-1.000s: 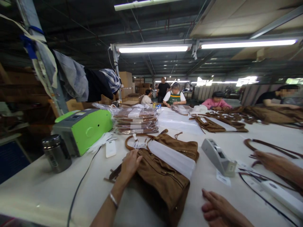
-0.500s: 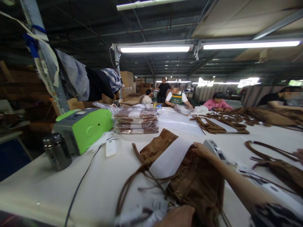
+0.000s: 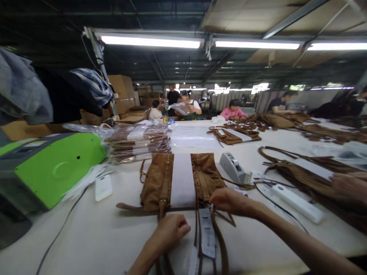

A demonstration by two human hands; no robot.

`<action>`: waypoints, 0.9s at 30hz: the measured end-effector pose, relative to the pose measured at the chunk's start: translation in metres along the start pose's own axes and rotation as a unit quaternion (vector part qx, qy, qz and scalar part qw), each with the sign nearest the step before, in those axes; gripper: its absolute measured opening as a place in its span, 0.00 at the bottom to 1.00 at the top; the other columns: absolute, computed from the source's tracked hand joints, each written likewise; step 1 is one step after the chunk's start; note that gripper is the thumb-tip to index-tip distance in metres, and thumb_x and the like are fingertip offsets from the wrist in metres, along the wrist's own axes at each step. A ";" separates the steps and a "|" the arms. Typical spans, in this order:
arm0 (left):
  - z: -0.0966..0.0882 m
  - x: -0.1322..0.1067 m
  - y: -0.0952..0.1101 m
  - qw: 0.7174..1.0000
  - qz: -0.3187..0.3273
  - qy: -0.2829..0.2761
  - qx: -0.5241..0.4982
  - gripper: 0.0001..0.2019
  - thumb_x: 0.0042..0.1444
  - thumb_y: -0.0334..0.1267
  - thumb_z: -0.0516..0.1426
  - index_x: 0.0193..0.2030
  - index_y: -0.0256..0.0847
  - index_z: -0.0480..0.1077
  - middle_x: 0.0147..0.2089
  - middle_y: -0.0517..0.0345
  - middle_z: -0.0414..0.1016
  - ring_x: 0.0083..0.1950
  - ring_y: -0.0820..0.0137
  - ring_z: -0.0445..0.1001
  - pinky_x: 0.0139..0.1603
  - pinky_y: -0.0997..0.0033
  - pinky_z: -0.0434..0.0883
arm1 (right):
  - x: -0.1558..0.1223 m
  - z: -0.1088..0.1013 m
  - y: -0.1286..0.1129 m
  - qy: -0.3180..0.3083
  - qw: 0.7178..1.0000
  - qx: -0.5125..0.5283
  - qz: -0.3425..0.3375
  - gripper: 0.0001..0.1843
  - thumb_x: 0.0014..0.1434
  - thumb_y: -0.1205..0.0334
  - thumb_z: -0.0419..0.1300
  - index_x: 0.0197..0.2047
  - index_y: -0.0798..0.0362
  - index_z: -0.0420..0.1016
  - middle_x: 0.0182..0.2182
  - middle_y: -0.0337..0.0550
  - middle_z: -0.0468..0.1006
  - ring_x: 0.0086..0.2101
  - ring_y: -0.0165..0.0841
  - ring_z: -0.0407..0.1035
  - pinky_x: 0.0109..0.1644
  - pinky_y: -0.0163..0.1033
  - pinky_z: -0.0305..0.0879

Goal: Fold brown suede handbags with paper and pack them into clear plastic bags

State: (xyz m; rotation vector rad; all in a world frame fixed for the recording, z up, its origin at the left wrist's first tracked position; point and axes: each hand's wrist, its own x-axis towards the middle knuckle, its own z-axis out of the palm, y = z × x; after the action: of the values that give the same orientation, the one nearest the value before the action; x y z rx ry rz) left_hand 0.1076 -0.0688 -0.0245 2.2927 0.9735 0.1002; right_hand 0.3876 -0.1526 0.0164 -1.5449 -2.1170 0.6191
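Note:
A brown bag lies flat on the white table with a white paper band around its middle. Its long brown straps run down toward me. My left hand is closed over a strap just below the bag; what its curled fingers hold, if anything, is hidden. At the bag's lower right corner, my right hand pinches a small white string by the top of a grey-white hang tag. The tag hangs down between the straps.
Left stand a green and grey machine, a white handheld device and a stack of plastic-wrapped bags. A tape dispenser and a white power strip sit right. A co-worker's hand touches another bag.
The bag has been turned and laid flat, square to me. My right hand has moved from the paper band down to the bag's lower corner. The view has swung right.

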 end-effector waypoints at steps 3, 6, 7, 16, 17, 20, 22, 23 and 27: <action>0.029 0.003 0.012 1.000 -0.006 0.019 -0.003 0.14 0.57 0.48 0.57 0.45 0.44 0.75 0.44 0.55 0.79 0.46 0.61 0.76 0.44 0.69 0.66 | -0.025 0.037 -0.003 0.055 0.997 -0.031 -0.032 0.18 0.59 0.67 0.59 0.53 0.50 0.77 0.53 0.49 0.76 0.52 0.39 0.70 0.57 0.43 0.66; 0.051 0.016 0.032 0.999 -0.008 0.049 0.022 0.19 0.54 0.49 0.58 0.49 0.42 0.73 0.48 0.51 0.78 0.50 0.58 0.75 0.48 0.66 0.67 | -0.022 0.060 -0.003 0.044 0.996 -0.072 -0.020 0.32 0.54 0.70 0.63 0.62 0.52 0.69 0.62 0.53 0.68 0.59 0.42 0.63 0.63 0.49 0.60; 0.055 0.020 0.038 0.999 -0.010 0.047 0.025 0.18 0.54 0.47 0.58 0.49 0.42 0.73 0.49 0.51 0.78 0.51 0.57 0.75 0.48 0.66 0.67 | -0.018 0.063 -0.003 0.024 0.996 -0.089 -0.017 0.36 0.51 0.70 0.65 0.64 0.51 0.67 0.62 0.52 0.68 0.59 0.43 0.63 0.63 0.50 0.60; 0.020 0.015 0.056 0.994 -0.019 0.103 0.032 0.10 0.57 0.42 0.54 0.34 0.42 0.73 0.37 0.53 0.79 0.43 0.60 0.77 0.41 0.67 0.67 | 0.013 0.032 0.000 -0.008 0.999 -0.046 0.010 0.28 0.51 0.70 0.64 0.57 0.52 0.73 0.42 0.44 0.80 0.43 0.40 0.73 0.49 0.43 0.68; 0.015 0.017 0.054 0.995 -0.028 0.096 -0.022 0.12 0.57 0.45 0.54 0.31 0.41 0.72 0.33 0.54 0.78 0.38 0.62 0.77 0.37 0.69 0.66 | 0.017 0.029 0.003 -0.004 0.999 0.008 0.034 0.27 0.51 0.69 0.64 0.56 0.52 0.73 0.39 0.42 0.80 0.38 0.37 0.73 0.44 0.39 0.69; 0.007 0.029 0.040 0.959 -0.055 0.032 -0.278 0.22 0.50 0.59 0.59 0.30 0.39 0.67 0.23 0.60 0.70 0.22 0.72 0.68 0.23 0.75 0.60 | 0.026 0.019 0.009 0.065 0.992 0.098 0.052 0.38 0.48 0.69 0.67 0.63 0.55 0.67 0.44 0.44 0.78 0.35 0.33 0.73 0.40 0.37 0.70; 0.006 0.036 0.029 0.909 -0.062 0.008 -0.412 0.28 0.42 0.63 0.63 0.32 0.38 0.67 0.20 0.64 0.67 0.18 0.77 0.62 0.19 0.77 0.56 | 0.027 0.016 0.005 0.144 0.987 0.070 0.002 0.39 0.47 0.70 0.67 0.64 0.55 0.65 0.52 0.49 0.75 0.41 0.35 0.72 0.48 0.40 0.70; 0.005 0.038 0.025 0.891 -0.057 0.010 -0.450 0.29 0.39 0.63 0.65 0.33 0.37 0.68 0.20 0.64 0.67 0.17 0.78 0.61 0.18 0.78 0.55 | 0.025 0.016 0.001 0.174 0.983 0.044 -0.030 0.36 0.49 0.71 0.66 0.63 0.55 0.67 0.53 0.50 0.75 0.45 0.36 0.71 0.52 0.42 0.68; -0.001 0.038 0.023 0.849 -0.053 0.020 -0.526 0.29 0.36 0.56 0.70 0.35 0.34 0.72 0.23 0.63 0.70 0.19 0.79 0.63 0.17 0.81 0.58 | 0.014 0.026 -0.017 0.186 0.971 -0.070 -0.132 0.25 0.57 0.71 0.60 0.58 0.52 0.72 0.53 0.50 0.75 0.54 0.39 0.66 0.61 0.47 0.62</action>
State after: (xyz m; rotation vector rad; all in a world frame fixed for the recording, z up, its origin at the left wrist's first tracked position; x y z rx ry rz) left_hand 0.1491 -0.0552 -0.0165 1.2181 0.7661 0.5017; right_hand 0.3555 -0.1459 0.0075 -1.2931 -2.0545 0.0781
